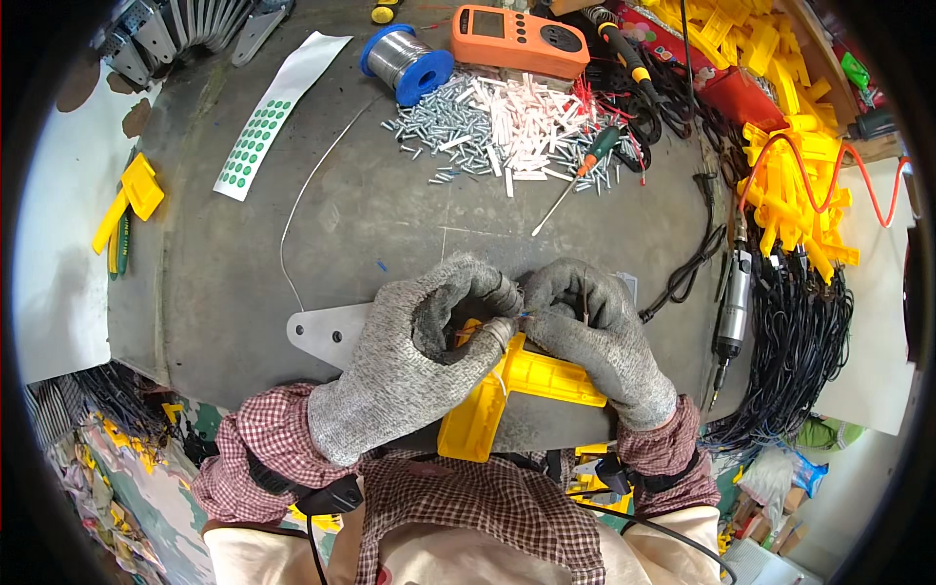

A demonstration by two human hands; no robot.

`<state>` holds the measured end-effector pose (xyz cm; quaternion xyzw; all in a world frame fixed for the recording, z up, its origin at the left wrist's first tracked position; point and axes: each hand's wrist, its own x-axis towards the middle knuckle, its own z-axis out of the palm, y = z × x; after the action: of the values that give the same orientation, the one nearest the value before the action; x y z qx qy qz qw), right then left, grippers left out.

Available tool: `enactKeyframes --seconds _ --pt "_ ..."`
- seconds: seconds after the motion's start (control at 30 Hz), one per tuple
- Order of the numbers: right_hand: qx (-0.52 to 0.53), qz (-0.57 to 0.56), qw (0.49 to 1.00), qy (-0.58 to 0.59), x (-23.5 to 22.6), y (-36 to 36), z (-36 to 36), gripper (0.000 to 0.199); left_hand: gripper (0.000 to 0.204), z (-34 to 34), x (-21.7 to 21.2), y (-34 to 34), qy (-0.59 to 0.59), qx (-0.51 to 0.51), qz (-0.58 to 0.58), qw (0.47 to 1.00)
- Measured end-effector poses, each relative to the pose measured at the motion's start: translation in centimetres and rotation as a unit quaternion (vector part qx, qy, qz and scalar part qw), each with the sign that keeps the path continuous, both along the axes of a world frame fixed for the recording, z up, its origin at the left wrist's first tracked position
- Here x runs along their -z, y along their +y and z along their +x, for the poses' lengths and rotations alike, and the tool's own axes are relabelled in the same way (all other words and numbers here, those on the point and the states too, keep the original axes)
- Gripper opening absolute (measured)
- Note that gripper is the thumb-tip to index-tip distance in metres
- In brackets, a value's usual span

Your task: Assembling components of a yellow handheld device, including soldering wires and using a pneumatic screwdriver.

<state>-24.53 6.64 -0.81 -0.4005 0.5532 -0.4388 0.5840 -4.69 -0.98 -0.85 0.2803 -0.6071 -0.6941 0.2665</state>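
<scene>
The yellow part (553, 378) is below your hands, over the table's (224, 322) near edge and partly covered. Your left hand (405, 351) and right hand (609, 336) meet above it, thumbs pressed to fingers, apparently pinching a thin wire (526, 315). Wire work looks partway along; your fingers hide whether any join is complete. The screws (439, 122) sit heaped and the screwdriver (596, 156) lies aside, so any screwing seems left undone.

An assembly workshop, grey workbench (210, 302), wire spool (398, 58), orange multimeter (520, 41), heaped screws (434, 122), power screwdriver (733, 302), bundled black cables (795, 341), piled yellow parts (785, 190), perhaps boxes (780, 536) at the dim rim
</scene>
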Motion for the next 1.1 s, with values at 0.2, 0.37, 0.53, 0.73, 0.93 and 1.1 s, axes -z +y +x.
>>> enactKeyframes --seconds 0.2,0.37,0.53,0.73,0.93,1.1 --pt "0.007 -0.075 0.990 0.123 -0.7 0.7 1.0 0.016 0.024 0.3 0.1 -0.1 0.010 0.010 -0.011 1.000" --pt "-0.006 -0.154 0.932 0.327 -0.7 1.0 1.3 0.012 0.030 0.3 0.2 0.3 -0.004 -0.007 -0.018 1.000" --pt "0.008 -0.250 0.904 0.347 0.4 1.2 1.1 0.028 0.030 0.1 0.0 0.2 0.017 -0.007 -0.046 0.999" --pt "0.019 -0.156 0.936 0.314 -0.1 1.3 1.5 0.026 0.030 0.1 -0.4 -0.1 -0.009 0.002 -0.038 0.999" --pt "-0.004 -0.103 0.985 0.141 0.2 0.6 0.7 0.018 0.035 0.5 -0.6 -0.7 -0.122 0.057 -0.585 0.800" --pt "-0.022 -0.257 0.904 0.341 -0.6 0.5 1.7 0.017 0.035 0.7 -1.1 -2.3 -0.014 0.131 0.122 0.984"
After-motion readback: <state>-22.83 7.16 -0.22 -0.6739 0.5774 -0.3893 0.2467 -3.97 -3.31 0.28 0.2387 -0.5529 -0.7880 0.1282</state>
